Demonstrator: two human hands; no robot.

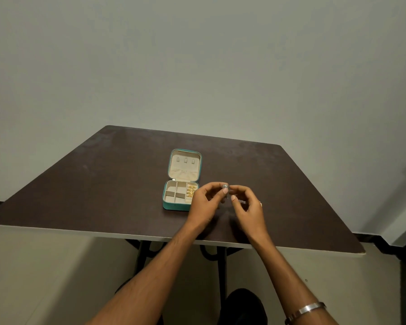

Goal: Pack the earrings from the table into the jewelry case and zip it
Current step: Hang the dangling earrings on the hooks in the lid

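A small teal jewelry case (168, 205) lies open on the dark table (103, 184), its cream lid flat behind the divided tray. Gold pieces (191, 191) fill the tray's right column. Just right of the case, my left hand (203, 202) pinches a small silver earring (225, 185) between thumb and forefinger. My right hand (249, 207) meets it fingertip to fingertip at that earring. A second small silver piece (242, 201) shows by the right hand's fingers; whether it is held or lies on the table I cannot tell.
The table's near edge (127, 236) runs across below my wrists, with black legs under it. A plain wall stands behind the table's far edge. A metal bracelet (307, 309) circles my right forearm.
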